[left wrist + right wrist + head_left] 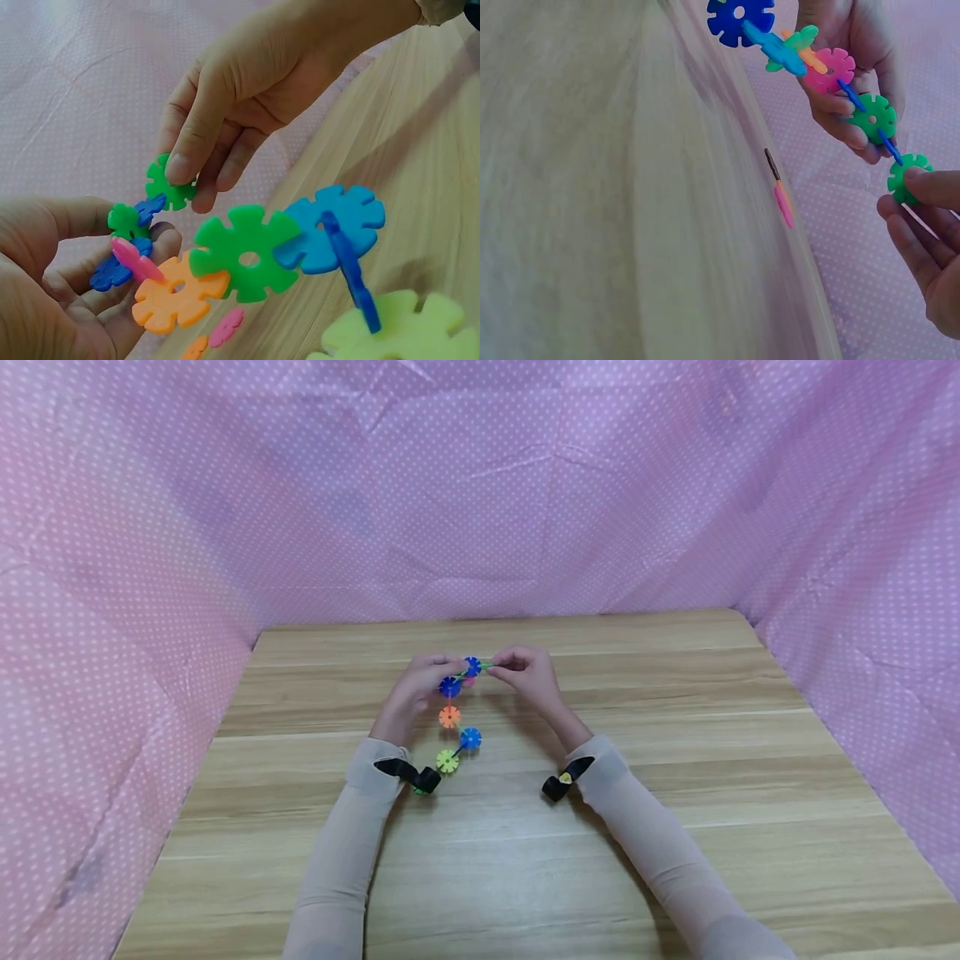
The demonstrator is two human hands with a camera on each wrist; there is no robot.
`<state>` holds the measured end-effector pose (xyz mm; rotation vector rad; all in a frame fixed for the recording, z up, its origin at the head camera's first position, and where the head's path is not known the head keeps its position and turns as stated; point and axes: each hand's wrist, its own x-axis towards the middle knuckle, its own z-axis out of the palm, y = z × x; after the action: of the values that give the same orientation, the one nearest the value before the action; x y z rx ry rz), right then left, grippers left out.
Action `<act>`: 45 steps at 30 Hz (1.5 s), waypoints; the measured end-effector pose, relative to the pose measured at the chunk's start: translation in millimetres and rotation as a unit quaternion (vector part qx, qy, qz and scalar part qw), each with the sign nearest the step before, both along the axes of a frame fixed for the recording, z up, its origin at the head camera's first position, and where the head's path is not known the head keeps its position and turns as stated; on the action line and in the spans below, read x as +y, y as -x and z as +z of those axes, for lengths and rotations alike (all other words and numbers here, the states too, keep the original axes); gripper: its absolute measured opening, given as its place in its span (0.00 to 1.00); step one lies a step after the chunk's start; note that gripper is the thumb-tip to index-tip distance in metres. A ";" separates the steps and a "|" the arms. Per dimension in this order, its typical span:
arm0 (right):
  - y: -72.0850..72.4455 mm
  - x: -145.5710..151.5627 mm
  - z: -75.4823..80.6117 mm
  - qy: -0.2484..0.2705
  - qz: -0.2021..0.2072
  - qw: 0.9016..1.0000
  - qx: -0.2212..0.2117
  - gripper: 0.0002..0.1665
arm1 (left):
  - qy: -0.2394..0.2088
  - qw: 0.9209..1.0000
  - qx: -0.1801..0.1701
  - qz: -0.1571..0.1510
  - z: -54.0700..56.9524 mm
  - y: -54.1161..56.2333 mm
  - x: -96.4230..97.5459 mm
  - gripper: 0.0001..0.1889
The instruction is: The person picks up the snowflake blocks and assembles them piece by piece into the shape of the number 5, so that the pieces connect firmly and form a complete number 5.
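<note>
1. Centre of the head view: a chain of colourful, notched, round plastic discs (449, 717), probably light, stiff, best pinched by the rims!
2. Right hand (528, 677) pinches a green notched plastic disc (160, 184); left hand (420, 683) grips the chain.
3. Wood-grain table (675, 777) below, pink dotted cloth (480, 510) up top.

Makeshift booth, i.e. a small nook w/ hangings round a wood-grain table (750, 827). Pink cloth (487, 510) w/ white dots fills the bkgd at back, L & R, creased & loosely draped, dropping past the table's far & side edges. Same dotted cloth shows beyond the table edge in both wrist pics. It hides the rm behind, so can't tell if home, office, workshop, etc.
</note>
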<state>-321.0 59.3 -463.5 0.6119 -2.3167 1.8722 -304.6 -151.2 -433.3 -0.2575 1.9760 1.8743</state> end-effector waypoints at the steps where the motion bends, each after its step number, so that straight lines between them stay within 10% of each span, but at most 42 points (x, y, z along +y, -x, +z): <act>1: -0.9 -0.4 -0.1 0.005 -0.001 1.000 -0.001 0.05 | -0.002 1.000 0.001 0.001 0.0 -0.3 0.4 0.13; 14: -4.4 -6.8 -4.8 0.060 0.007 0.997 -0.038 0.08 | 0.002 1.000 -0.003 0.013 1.2 -4.9 1.1 0.14; 39: -3.0 -6.0 -0.4 0.001 0.047 0.997 -0.060 0.15 | -0.024 0.999 -0.026 0.013 5.5 -6.9 0.7 0.17; 45: 9.1 -3.9 -3.4 -0.094 0.064 0.988 -0.102 0.20 | -0.027 0.999 -0.031 0.030 7.5 -6.9 -5.7 0.22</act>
<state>-330.1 55.3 -466.9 0.6300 -2.6688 1.8621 -297.7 -156.9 -425.7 -0.3572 1.8944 1.9296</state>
